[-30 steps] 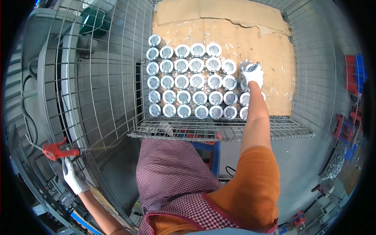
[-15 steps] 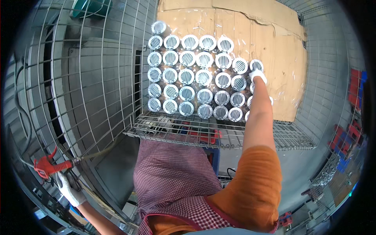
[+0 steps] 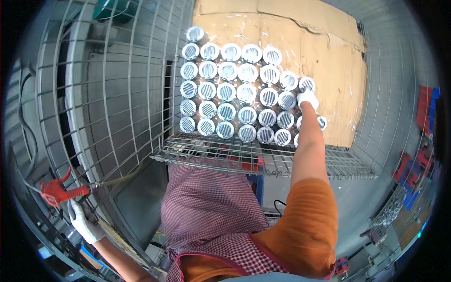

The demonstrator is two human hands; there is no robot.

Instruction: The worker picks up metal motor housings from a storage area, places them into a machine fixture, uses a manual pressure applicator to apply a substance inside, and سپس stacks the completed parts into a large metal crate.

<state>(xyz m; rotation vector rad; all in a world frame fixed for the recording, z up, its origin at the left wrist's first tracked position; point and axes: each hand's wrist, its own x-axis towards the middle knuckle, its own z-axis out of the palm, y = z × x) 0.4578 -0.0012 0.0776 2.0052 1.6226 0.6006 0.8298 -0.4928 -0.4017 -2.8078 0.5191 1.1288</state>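
Observation:
Rows of round, silvery metal parts with pale rims and slotted, striped faces (image 3: 245, 94) stand on a cardboard sheet (image 3: 336, 70) inside a wire cage. My right hand (image 3: 308, 100), in a white glove, reaches to the right end of the rows. Its fingers close on the near edge of a round slotted metal part (image 3: 307, 83), and my forearm covers some parts below it. At the lower left, my gloved left hand (image 3: 88, 226) is curled just under a red air gun (image 3: 58, 191). What its fingers hold is partly hidden and dark.
Wire mesh walls (image 3: 117, 94) rise on the cage's left and right, and a low mesh edge (image 3: 225, 157) runs between me and the parts. Pale scraps lie on the cardboard. A green container (image 3: 115, 10) stands beyond the left mesh. Red and blue bins (image 3: 425, 110) are at far right.
My right hand has come slightly nearer to me, and the part at its fingers has shifted a little nearer too. My left hand stays by the air gun. The view has shifted slightly.

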